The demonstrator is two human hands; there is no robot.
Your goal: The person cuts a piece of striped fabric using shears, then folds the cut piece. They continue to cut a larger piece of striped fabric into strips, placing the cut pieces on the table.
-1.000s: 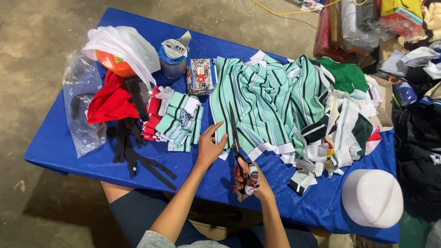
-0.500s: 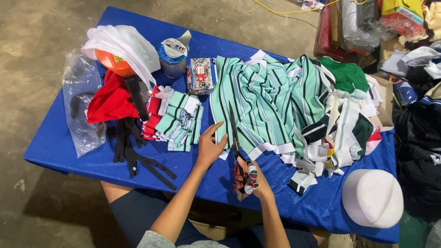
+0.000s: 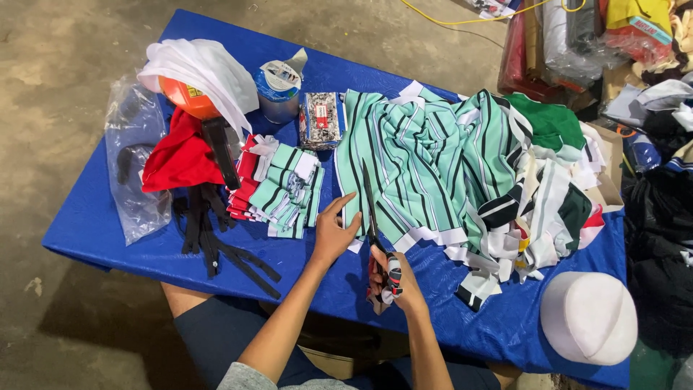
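Striped fabric (image 3: 433, 166): mint-green cloth with dark and white stripes, spread flat on the blue table (image 3: 101, 231), at its middle.
Scissors (image 3: 375, 224): long dark blades lying along the near left edge of the striped fabric, blades nearly together; red-and-black handles toward the person.
Right hand (image 3: 393, 278): closed around the scissor handles, just off the near edge of the striped fabric.
Left hand (image 3: 333, 231): fingers spread and pressed flat on the near left corner of the striped fabric, holding nothing, just left of the blades.
Stack of cut strips (image 3: 278, 191): green, white and red pieces, left of the striped fabric.
Black straps (image 3: 216, 238): further left, near the table's front edge.
Red cloth (image 3: 180, 155) and clear plastic bag (image 3: 133, 159): far left of the striped fabric.
Tape roll (image 3: 278, 90): beyond its left corner.
Scrap heap (image 3: 534, 209): mixed offcuts touching the fabric's right side.
White cap (image 3: 588, 318): near right of the striped fabric.
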